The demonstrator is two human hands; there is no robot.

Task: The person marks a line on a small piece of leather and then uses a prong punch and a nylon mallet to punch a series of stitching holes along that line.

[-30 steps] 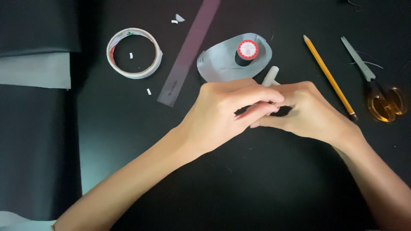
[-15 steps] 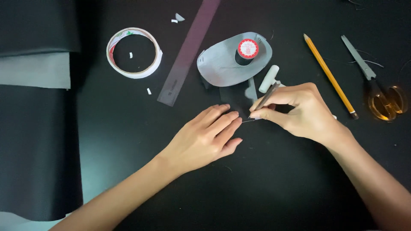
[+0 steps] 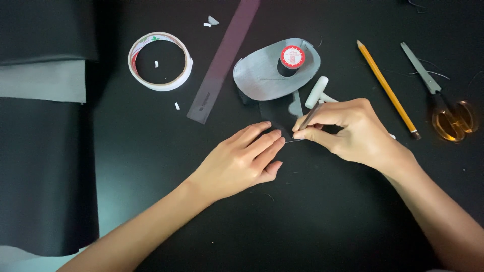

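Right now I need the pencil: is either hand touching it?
No. The pencil lies alone right of the right hand, while the left hand rests flat on the table.

Yellow pencil [image 3: 386,88], white tape roll [image 3: 160,61], grey oval piece [image 3: 267,75], red-capped spool [image 3: 292,57], amber-handled scissors [image 3: 443,103]

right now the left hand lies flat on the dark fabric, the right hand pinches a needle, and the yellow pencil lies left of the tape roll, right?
Not quite. The head view shows the yellow pencil lying far right of the tape roll, between the thread spool and the scissors. The rest holds: the left hand lies flat on the dark fabric, and the right hand pinches a needle.
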